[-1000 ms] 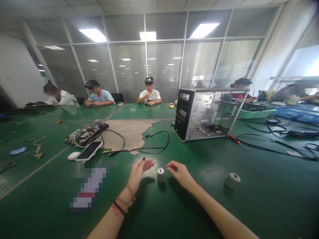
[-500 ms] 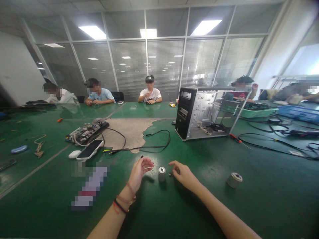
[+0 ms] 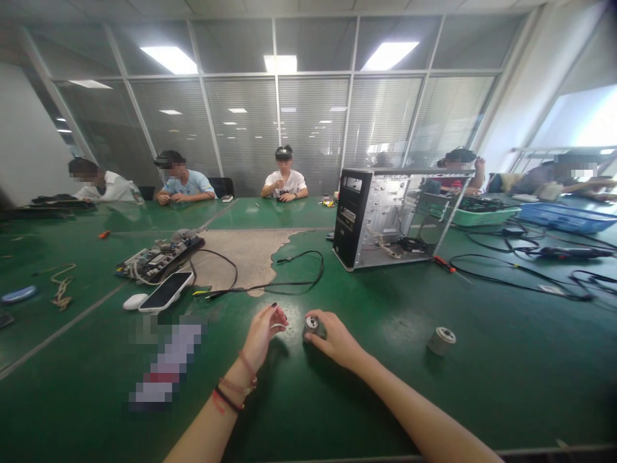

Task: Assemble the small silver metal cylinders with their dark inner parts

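Note:
My right hand (image 3: pixel 334 335) has its thumb and fingers around a small grey metal cylinder (image 3: pixel 312 323), which stands upright with its silver top and dark centre showing. To the left of it, my left hand (image 3: pixel 265 329) hovers with curved fingers apart, holding nothing and not touching the cylinder. Bracelets circle my left wrist. A second metal cylinder (image 3: pixel 441 341) of similar look stands on the green table (image 3: pixel 385 411), right of my right forearm.
Beyond my hands lies a black cable (image 3: pixel 308 286). An opened computer case (image 3: pixel 357 225) stands at centre right, near an orange-handled screwdriver (image 3: pixel 446 265). Leftward are a phone (image 3: pixel 166 292), a white rounded case (image 3: pixel 135 301) and a circuit board (image 3: pixel 161 257). Several people sit around the table.
My right hand has moved left and closed around the near cylinder. A tiny dark piece beside that cylinder is no longer visible. My left hand keeps its curved pose. The view has shifted slightly.

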A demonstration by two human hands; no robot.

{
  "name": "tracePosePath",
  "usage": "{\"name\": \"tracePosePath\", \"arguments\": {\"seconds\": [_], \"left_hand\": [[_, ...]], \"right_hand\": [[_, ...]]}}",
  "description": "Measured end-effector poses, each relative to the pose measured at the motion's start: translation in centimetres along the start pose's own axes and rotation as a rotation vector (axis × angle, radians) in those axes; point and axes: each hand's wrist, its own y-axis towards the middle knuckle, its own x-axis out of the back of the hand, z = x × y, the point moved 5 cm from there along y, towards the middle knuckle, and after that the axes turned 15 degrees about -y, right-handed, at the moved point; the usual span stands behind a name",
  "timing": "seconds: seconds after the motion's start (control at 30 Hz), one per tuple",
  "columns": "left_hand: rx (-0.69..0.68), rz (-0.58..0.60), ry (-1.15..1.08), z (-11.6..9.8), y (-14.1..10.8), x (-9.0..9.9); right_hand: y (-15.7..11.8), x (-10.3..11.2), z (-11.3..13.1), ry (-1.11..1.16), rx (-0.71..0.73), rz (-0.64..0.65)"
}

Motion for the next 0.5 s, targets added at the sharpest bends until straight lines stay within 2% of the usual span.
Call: {"name": "tracePosePath", "arguments": {"seconds": [0.07,0.13,0.27,0.37,0.5], "left_hand": [[-0.001,-0.01,0.009,0.0,0.0,0.0],[-0.001,-0.01,0.012,0.0,0.0,0.0],[0.005,-0.007,0.023,0.1,0.0,-0.2],[0.021,0.005,0.047,0.4,0.0,-0.5],[0.025,0.031,0.067,0.7,0.0,-0.7]], "right_hand": [[0.3,2.2,-1.7,-0.022,-0.049,-0.097],[0.3,5.0,-4.6,-0.081,-0.152,-0.227],[-1.7,9.8,-12.3,-0.287,-0.538,-0.481],[-3.7,10.6,-16.8,-0.447,-0.794,-0.473],[-5.3,9.3,-19.2,-0.488,-0.907,-0.353]]}}
